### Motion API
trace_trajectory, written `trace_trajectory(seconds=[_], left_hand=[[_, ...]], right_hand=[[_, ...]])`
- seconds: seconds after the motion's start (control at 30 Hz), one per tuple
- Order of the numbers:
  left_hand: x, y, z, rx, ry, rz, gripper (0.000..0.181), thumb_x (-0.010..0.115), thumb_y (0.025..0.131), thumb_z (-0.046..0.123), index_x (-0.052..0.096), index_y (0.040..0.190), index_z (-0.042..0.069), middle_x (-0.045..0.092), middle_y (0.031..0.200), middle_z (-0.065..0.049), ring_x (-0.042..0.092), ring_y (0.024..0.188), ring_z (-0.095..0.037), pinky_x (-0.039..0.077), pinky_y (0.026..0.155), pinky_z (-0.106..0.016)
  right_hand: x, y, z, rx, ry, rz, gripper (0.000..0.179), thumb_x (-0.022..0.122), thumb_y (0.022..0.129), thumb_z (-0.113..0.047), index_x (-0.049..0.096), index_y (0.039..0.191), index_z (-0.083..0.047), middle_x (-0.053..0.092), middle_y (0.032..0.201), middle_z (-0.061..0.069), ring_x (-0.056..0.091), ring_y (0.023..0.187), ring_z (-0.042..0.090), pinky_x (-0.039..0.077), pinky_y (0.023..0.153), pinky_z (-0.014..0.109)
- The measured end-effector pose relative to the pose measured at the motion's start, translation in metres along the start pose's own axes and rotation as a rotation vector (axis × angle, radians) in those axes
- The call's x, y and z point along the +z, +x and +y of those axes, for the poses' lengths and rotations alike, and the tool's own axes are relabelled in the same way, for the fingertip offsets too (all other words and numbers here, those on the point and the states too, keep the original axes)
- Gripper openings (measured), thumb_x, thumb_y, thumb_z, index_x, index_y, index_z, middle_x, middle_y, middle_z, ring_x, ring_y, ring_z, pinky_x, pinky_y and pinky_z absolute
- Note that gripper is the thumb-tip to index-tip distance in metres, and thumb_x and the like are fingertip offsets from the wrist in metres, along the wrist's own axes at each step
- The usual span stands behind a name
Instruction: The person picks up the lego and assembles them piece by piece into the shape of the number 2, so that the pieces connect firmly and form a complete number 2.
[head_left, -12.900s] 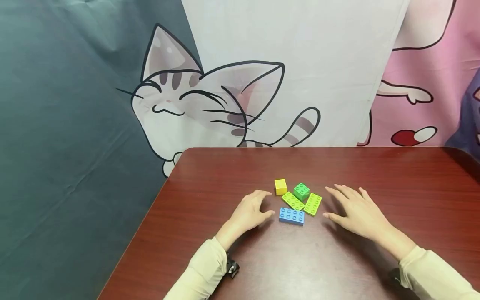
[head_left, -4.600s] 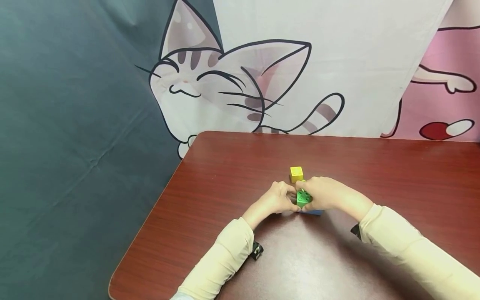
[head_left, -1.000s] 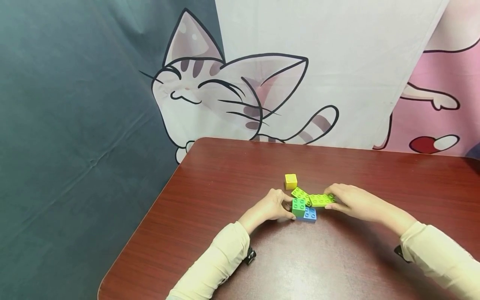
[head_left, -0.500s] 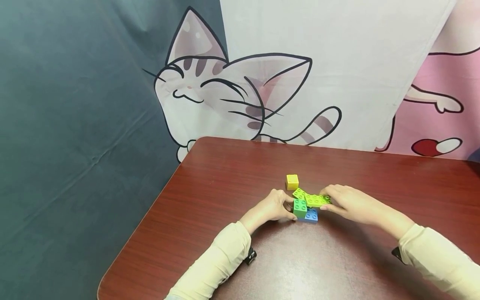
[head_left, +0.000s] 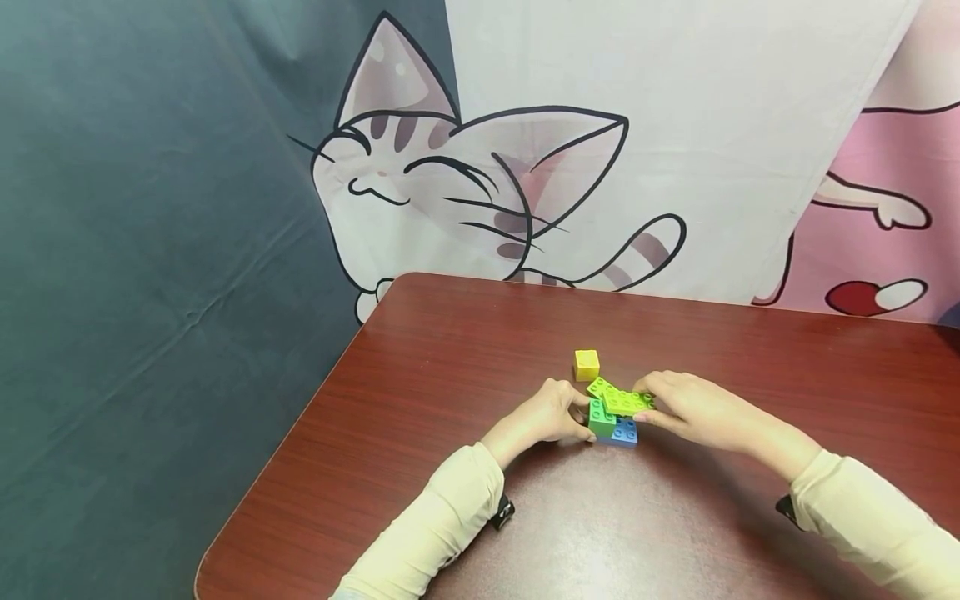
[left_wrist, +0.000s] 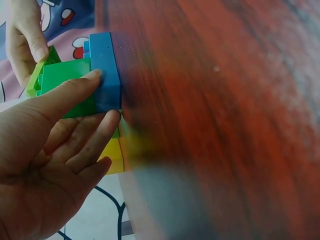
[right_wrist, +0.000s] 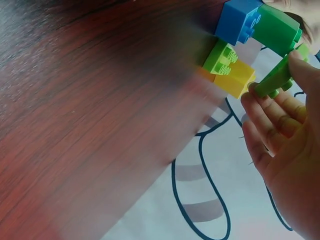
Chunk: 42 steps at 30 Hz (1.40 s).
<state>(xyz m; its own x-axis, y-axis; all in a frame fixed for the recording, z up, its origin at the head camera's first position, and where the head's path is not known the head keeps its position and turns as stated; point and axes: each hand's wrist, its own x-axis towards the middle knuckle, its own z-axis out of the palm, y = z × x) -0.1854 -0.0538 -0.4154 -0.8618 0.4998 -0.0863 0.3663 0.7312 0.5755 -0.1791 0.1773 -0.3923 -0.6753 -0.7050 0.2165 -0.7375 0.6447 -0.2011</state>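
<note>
A green toy brick (head_left: 601, 423) is stacked on the left end of a blue brick (head_left: 626, 432). My left hand (head_left: 542, 413) holds this stack from the left; in the left wrist view its thumb lies across the green brick (left_wrist: 67, 75) onto the side of the blue brick (left_wrist: 104, 65). A long lime brick (head_left: 624, 403) is pinched at its right end between the thumb and fingers of my right hand (head_left: 697, 410). Its left end overlaps the green brick's top in the head view, and it tilts in the right wrist view (right_wrist: 275, 80).
Behind the stack lies a second lime brick (head_left: 597, 387), partly covered by the held one. A yellow brick (head_left: 587, 365) stands just beyond it on the brown table (head_left: 465, 342). A cloth with a cartoon cat (head_left: 450, 192) hangs behind the table's far edge.
Over the last second my right hand has brought the lime brick leftward, from beside the stack to the green brick's top. Earlier, the bricks lay separate and both hands were empty. My left hand stays on the stack.
</note>
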Motion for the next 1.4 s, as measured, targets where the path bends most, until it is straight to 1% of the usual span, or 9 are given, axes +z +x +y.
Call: trace_trajectory(seconds=[0.1,0.27,0.57,0.83,0.97,1.07,1.2,1.27,1.4], left_hand=[[0.001,0.001,0.000,-0.004,0.007,-0.013,0.046,0.084,0.068,0.020,0.069,0.110,0.009,0.071,0.075,0.001,0.061,0.063,0.002,0.044,0.060,-0.008],[0.001,0.002,0.000,0.001,0.005,-0.015,0.041,0.085,0.067,0.019,0.072,0.104,0.010,0.071,0.074,0.001,0.060,0.061,0.003,0.044,0.058,-0.009],[0.000,0.001,0.000,0.011,0.002,-0.003,0.043,0.085,0.066,0.019,0.071,0.106,0.010,0.071,0.074,0.000,0.061,0.061,0.003,0.044,0.057,-0.008],[0.000,0.000,0.000,0.027,0.011,0.001,0.042,0.085,0.066,0.018,0.072,0.105,0.010,0.071,0.073,0.001,0.058,0.059,0.005,0.043,0.057,-0.007],[-0.001,0.001,0.000,0.048,0.021,0.003,0.035,0.084,0.067,0.018,0.073,0.100,0.011,0.071,0.071,0.003,0.056,0.057,0.006,0.042,0.055,-0.007],[0.000,0.001,-0.001,0.071,0.047,0.006,0.029,0.084,0.067,0.019,0.074,0.093,0.012,0.069,0.068,0.004,0.054,0.055,0.006,0.041,0.054,-0.008],[0.000,0.002,-0.003,0.090,0.065,0.013,0.026,0.084,0.067,0.020,0.074,0.089,0.013,0.068,0.065,0.006,0.052,0.054,0.005,0.040,0.053,-0.008],[0.001,0.002,-0.004,0.091,0.067,0.016,0.026,0.084,0.067,0.021,0.074,0.090,0.014,0.068,0.065,0.006,0.052,0.054,0.005,0.040,0.053,-0.008],[0.000,0.002,-0.005,0.079,0.044,0.015,0.034,0.085,0.067,0.020,0.074,0.098,0.013,0.069,0.068,0.004,0.054,0.055,0.006,0.041,0.053,-0.008]], right_hand=[[0.001,0.002,-0.002,-0.009,-0.005,0.008,0.025,0.070,0.084,-0.031,0.060,0.100,-0.015,0.054,0.088,-0.015,0.052,0.078,0.004,0.047,0.069,0.029],[0.003,0.004,-0.005,-0.033,-0.035,0.026,0.026,0.070,0.083,-0.030,0.059,0.099,-0.013,0.054,0.088,-0.013,0.052,0.079,0.005,0.046,0.070,0.030],[0.005,0.006,-0.006,-0.052,-0.068,0.048,0.027,0.071,0.082,-0.032,0.059,0.099,-0.014,0.053,0.087,-0.013,0.049,0.078,0.004,0.045,0.069,0.030],[0.007,0.007,-0.008,-0.077,-0.068,0.067,0.030,0.071,0.082,-0.034,0.061,0.103,-0.017,0.056,0.091,-0.015,0.052,0.083,0.005,0.046,0.074,0.032],[0.008,0.007,-0.009,-0.093,-0.090,0.082,0.031,0.072,0.081,-0.034,0.061,0.104,-0.016,0.055,0.090,-0.014,0.052,0.082,0.005,0.047,0.074,0.032],[0.008,0.008,-0.009,-0.105,-0.101,0.094,0.032,0.073,0.079,-0.035,0.062,0.103,-0.016,0.055,0.089,-0.013,0.051,0.081,0.006,0.046,0.072,0.032],[0.009,0.009,-0.010,-0.114,-0.113,0.103,0.034,0.074,0.077,-0.036,0.062,0.101,-0.016,0.055,0.087,-0.012,0.050,0.079,0.006,0.046,0.071,0.032],[0.009,0.009,-0.011,-0.116,-0.120,0.104,0.034,0.075,0.076,-0.037,0.062,0.099,-0.016,0.054,0.085,-0.012,0.050,0.078,0.006,0.046,0.070,0.032],[0.009,0.010,-0.013,-0.123,-0.119,0.112,0.034,0.076,0.075,-0.037,0.061,0.095,-0.014,0.051,0.081,-0.011,0.047,0.075,0.006,0.046,0.067,0.031]])
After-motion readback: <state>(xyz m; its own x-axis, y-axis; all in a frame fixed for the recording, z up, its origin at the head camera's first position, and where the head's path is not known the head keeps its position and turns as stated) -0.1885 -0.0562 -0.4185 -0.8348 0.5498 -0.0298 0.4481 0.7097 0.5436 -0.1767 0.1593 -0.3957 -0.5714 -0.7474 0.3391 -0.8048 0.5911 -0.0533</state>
